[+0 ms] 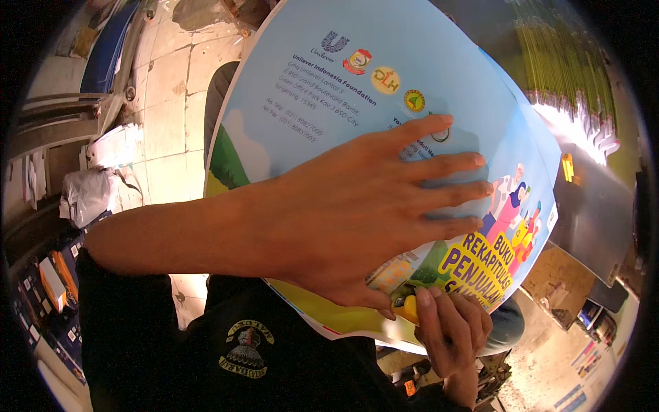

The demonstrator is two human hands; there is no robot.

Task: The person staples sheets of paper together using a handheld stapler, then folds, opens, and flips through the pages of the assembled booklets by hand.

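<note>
A large glossy printed cover sheet, light blue with green hills, cartoon people and yellow lettering, lies slanted across my lap. My left hand rests on it palm down, fingers spread toward the right and thumb toward me. By the sheet's near edge, just beyond that thumb, my right hand is closed with its fingertips pinched on a small yellow and dark tool. The tool's kind is hidden by the fingers. Pages or a second layer show along the near edge, below the cover.
To the right stands a metal-topped table with a tall stack of green-edged sheets and a small yellow object. A grey plastic bag and dark boxes are at the left. Pale floor tiles show beyond.
</note>
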